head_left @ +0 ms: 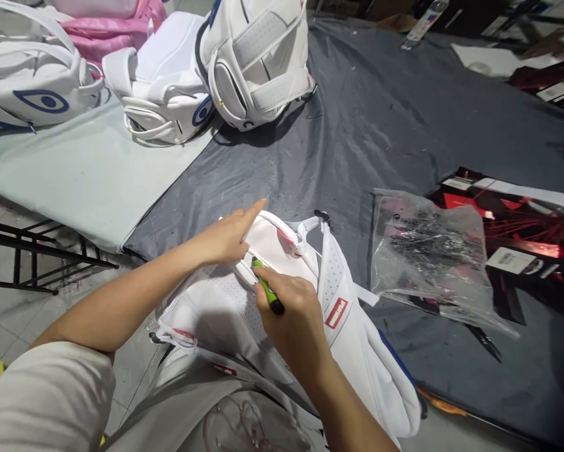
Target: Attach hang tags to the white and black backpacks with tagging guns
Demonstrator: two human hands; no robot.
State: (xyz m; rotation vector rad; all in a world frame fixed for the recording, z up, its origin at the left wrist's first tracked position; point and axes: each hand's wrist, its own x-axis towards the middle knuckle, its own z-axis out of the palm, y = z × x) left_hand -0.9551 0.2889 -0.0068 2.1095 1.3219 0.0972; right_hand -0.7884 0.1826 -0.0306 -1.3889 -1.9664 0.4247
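Observation:
A white backpack (pixel 291 351) lies at the table's near edge, against my body, with its perforated straps and red label patches facing up. My left hand (pixel 229 235) rests flat on the top of the bag, fingers stretched out and pointing away, thumb apart. My right hand (pixel 293 314) is closed around a green-and-black pen-shaped tool (pixel 269 289). The tool's far end is at the bag's upper seam, just below my left hand; whether it touches the fabric I cannot tell. Part of the panel under both hands is hidden.
White backpacks (pixel 258 63) and a pink bag (pixel 112 34) stand at the back left. On the right lie a clear plastic bag of small black items (pixel 427 245), black tags with red cords (pixel 526 232) and a black pointed tool (pixel 484 342). A bottle (pixel 425 24) lies far back.

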